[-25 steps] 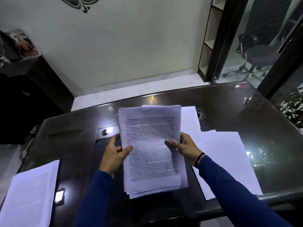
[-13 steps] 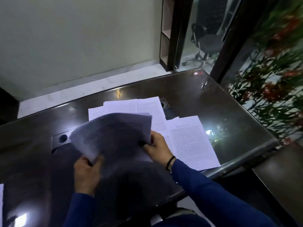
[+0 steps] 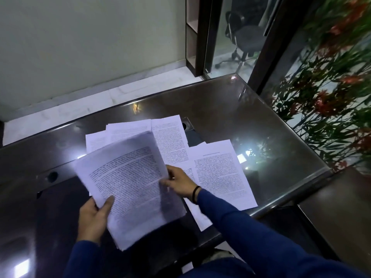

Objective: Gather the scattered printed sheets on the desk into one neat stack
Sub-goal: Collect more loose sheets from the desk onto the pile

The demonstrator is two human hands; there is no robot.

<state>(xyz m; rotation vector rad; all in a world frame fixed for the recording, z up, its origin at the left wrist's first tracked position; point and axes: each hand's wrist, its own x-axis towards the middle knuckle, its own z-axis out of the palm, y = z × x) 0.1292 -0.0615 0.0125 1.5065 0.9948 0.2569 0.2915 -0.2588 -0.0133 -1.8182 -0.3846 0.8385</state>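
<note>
Two hands are in play, the left hand (image 3: 94, 215) and the right hand (image 3: 179, 182), sharing one held bundle of sheets (image 3: 130, 187); its sheet count can't be told. Beyond the right hand, at least four loose sheets (image 3: 220, 173) overlap on one desk (image 3: 230, 109). One office chair (image 3: 244, 40) sits far beyond.

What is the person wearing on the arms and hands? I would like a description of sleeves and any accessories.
Both arms are covered by long dark blue sleeves reaching the wrists. The right hand is bare, with a thin black band at its wrist. The left hand is also bare, and no band shows on it.
</note>
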